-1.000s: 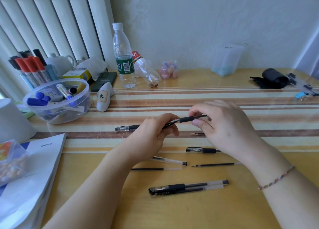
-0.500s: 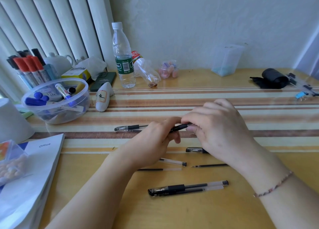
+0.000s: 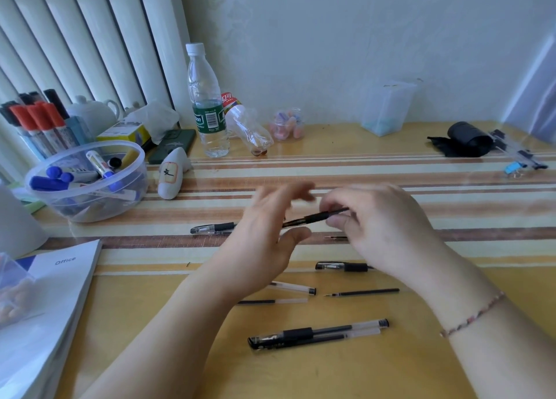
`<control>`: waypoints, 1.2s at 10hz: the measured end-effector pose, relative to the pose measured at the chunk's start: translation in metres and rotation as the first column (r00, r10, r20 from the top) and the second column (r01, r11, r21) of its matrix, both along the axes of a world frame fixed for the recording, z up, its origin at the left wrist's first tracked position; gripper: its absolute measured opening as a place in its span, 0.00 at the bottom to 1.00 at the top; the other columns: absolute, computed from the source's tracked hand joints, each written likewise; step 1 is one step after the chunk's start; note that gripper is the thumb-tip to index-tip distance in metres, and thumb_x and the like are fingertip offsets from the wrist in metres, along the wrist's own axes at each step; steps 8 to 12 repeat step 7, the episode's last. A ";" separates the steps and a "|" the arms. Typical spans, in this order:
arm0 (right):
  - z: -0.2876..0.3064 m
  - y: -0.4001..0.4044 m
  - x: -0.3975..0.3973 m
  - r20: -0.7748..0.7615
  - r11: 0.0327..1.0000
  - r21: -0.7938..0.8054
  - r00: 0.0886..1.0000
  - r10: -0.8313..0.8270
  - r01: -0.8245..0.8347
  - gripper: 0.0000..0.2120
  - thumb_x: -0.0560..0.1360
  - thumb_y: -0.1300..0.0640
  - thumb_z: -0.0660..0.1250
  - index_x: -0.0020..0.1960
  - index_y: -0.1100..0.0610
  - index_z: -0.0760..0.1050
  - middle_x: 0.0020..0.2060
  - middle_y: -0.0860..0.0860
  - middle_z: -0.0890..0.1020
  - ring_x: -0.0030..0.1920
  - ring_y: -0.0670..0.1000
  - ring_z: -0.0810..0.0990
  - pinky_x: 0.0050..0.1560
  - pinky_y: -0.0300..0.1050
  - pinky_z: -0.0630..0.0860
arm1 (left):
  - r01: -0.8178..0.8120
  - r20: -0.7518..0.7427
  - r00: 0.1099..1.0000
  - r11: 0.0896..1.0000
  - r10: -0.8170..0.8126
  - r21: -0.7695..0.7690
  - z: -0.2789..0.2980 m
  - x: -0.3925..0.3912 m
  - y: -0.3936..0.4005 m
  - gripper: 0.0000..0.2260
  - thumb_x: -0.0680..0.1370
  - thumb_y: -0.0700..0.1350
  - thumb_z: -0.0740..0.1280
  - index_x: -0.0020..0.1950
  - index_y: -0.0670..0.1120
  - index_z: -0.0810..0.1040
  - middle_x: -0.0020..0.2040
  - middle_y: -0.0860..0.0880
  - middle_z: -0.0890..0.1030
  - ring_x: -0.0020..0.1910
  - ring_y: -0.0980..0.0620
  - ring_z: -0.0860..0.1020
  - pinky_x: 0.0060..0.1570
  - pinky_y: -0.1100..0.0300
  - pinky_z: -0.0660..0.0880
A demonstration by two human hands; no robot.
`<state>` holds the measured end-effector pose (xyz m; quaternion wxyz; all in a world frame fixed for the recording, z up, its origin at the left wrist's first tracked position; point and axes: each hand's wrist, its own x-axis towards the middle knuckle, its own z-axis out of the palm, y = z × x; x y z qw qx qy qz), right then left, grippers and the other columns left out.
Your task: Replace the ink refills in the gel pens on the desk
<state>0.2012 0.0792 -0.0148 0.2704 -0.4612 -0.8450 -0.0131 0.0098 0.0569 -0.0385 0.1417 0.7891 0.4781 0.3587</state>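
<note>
My right hand (image 3: 382,233) is pinching a black gel pen (image 3: 316,218) by its rubbery grip section, holding it tilted above the striped part of the desk (image 3: 361,368). My left hand (image 3: 267,242) is next to it with the fingers spread and blurry, thumb sticking out under the pen's clear end, not gripping anything as far as I can tell.

The rest is scattered on the glossy yellow wood. A capped pen (image 3: 212,228) lies flat just left of my left hand. Another capped pen (image 3: 343,266) sits under my right wrist, half hidden. Nearer to me are a clear plastic barrel (image 3: 293,287), a thin dark refill (image 3: 361,292) and a second refill (image 3: 270,301) with a pale end. Closest of all, a full pen (image 3: 319,334) with a refill lying right against it. A tiny refill tip (image 3: 334,237) peeks out beside my right fingers.

A round clear tub (image 3: 87,182) of chunky markers sits far left, and a ribbed water bottle (image 3: 206,103) stands upright at the back.
</note>
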 end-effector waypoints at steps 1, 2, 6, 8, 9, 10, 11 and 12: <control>-0.008 0.022 0.028 -0.061 0.964 -0.164 0.973 -0.222 0.209 0.05 0.75 0.54 0.70 0.49 0.44 0.79 0.44 0.40 0.79 0.43 0.47 0.74 0.43 0.44 0.69 | -0.205 -0.015 0.977 0.963 0.211 0.173 -0.001 -0.004 0.004 0.18 0.78 0.52 0.64 0.67 0.53 0.72 0.63 0.58 0.77 0.62 0.53 0.69 0.63 0.50 0.67; -0.018 0.035 0.048 -0.059 0.893 -0.326 0.936 -0.347 0.311 0.05 0.74 0.54 0.71 0.46 0.44 0.79 0.47 0.42 0.78 0.47 0.48 0.75 0.45 0.45 0.72 | -0.316 0.088 0.949 0.908 0.304 0.275 -0.005 -0.011 0.009 0.08 0.78 0.46 0.64 0.52 0.51 0.83 0.49 0.59 0.83 0.52 0.54 0.78 0.56 0.46 0.74; -0.021 0.037 0.054 0.006 0.848 -0.462 0.957 -0.289 0.259 0.04 0.74 0.51 0.70 0.42 0.43 0.79 0.39 0.37 0.77 0.36 0.43 0.76 0.35 0.41 0.72 | -0.473 0.378 0.822 0.881 0.426 0.036 -0.008 -0.011 0.008 0.10 0.74 0.53 0.71 0.34 0.54 0.78 0.26 0.58 0.78 0.28 0.53 0.76 0.27 0.66 0.70; -0.022 0.035 0.054 -0.068 0.863 -0.441 0.949 -0.307 0.248 0.03 0.75 0.51 0.69 0.43 0.44 0.79 0.41 0.37 0.78 0.43 0.40 0.76 0.37 0.38 0.70 | -0.475 0.395 0.825 0.875 0.404 0.096 -0.012 -0.014 0.007 0.13 0.77 0.54 0.69 0.34 0.51 0.76 0.26 0.59 0.76 0.27 0.59 0.72 0.30 0.69 0.64; -0.022 0.035 0.054 -0.068 0.863 -0.441 0.949 -0.307 0.248 0.03 0.75 0.51 0.69 0.43 0.44 0.79 0.41 0.37 0.78 0.43 0.40 0.76 0.37 0.38 0.70 | -0.475 0.395 0.825 0.875 0.404 0.096 -0.012 -0.014 0.007 0.13 0.77 0.54 0.69 0.34 0.51 0.76 0.26 0.59 0.76 0.27 0.59 0.72 0.30 0.69 0.64; -0.022 0.035 0.054 -0.068 0.863 -0.441 0.949 -0.307 0.248 0.03 0.75 0.51 0.69 0.43 0.44 0.79 0.41 0.37 0.78 0.43 0.40 0.76 0.37 0.38 0.70 | -0.475 0.395 0.825 0.875 0.404 0.096 -0.012 -0.014 0.007 0.13 0.77 0.54 0.69 0.34 0.51 0.76 0.26 0.59 0.76 0.27 0.59 0.72 0.30 0.69 0.64; -0.022 0.035 0.054 -0.068 0.863 -0.441 0.949 -0.307 0.248 0.03 0.75 0.51 0.69 0.43 0.44 0.79 0.41 0.37 0.78 0.43 0.40 0.76 0.37 0.38 0.70 | -0.475 0.395 0.825 0.875 0.404 0.096 -0.012 -0.014 0.007 0.13 0.77 0.54 0.69 0.34 0.51 0.76 0.26 0.59 0.76 0.27 0.59 0.72 0.30 0.69 0.64; -0.022 0.035 0.054 -0.068 0.863 -0.441 0.949 -0.307 0.248 0.03 0.75 0.51 0.69 0.43 0.44 0.79 0.41 0.37 0.78 0.43 0.40 0.76 0.37 0.38 0.70 | -0.475 0.395 0.825 0.875 0.404 0.096 -0.012 -0.014 0.007 0.13 0.77 0.54 0.69 0.34 0.51 0.76 0.26 0.59 0.76 0.27 0.59 0.72 0.30 0.69 0.64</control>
